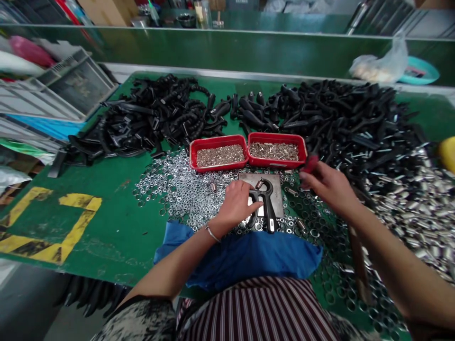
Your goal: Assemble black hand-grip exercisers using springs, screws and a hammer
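My left hand point(237, 201) presses a black hook-shaped handle piece point(270, 208) onto a small grey metal plate point(278, 179). Fingers and thumb reach over the piece from its left side. Inside the hook's curve lies a short shiny metal spring or cylinder point(262, 183). To the right and a little higher, my right hand point(329, 184) is closed around a red-handled object point(311, 164). The rest of that object is hard to make out against the black parts behind it.
Two red trays point(218, 167) of tiny metal pins stand behind the plate. Metal rings point(177, 184) are strewn around. Black handle parts point(334, 109) are heaped behind, silver cylinders point(423, 213) at right. A blue cloth point(284, 253) lies in front, a wooden handle point(359, 270) lower right.
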The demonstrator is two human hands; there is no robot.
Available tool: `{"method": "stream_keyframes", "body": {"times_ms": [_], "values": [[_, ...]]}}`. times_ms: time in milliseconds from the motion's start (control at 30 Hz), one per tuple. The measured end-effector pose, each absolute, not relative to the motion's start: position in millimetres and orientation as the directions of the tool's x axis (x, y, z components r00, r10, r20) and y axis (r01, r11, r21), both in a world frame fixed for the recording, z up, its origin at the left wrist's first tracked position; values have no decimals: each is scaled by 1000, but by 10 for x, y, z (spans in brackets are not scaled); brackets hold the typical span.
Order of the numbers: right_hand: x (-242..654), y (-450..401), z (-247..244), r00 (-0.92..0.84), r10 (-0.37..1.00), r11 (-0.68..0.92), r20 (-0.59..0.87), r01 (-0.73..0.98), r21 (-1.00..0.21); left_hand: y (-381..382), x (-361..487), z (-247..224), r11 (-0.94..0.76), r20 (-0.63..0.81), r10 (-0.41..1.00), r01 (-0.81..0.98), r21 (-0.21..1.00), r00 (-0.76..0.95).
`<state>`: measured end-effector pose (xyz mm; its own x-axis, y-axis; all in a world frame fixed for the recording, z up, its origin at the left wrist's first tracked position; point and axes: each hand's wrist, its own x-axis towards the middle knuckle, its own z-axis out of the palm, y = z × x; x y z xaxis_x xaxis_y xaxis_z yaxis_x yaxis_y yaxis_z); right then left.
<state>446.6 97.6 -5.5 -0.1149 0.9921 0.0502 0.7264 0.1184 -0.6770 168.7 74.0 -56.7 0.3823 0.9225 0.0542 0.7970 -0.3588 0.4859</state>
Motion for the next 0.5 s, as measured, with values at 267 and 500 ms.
{"method": "stream_keyframes", "body": {"times_ms": [267,500], "values": [[3665,779,-381,-47,999,-27,-28,24,-999,754,1686,-585,-345,43,926,797,497,374],[3636,828,-510,-49,997,-57,-56,-19,-998,760,1685,-599,-336,46,930,797,502,364]]}}
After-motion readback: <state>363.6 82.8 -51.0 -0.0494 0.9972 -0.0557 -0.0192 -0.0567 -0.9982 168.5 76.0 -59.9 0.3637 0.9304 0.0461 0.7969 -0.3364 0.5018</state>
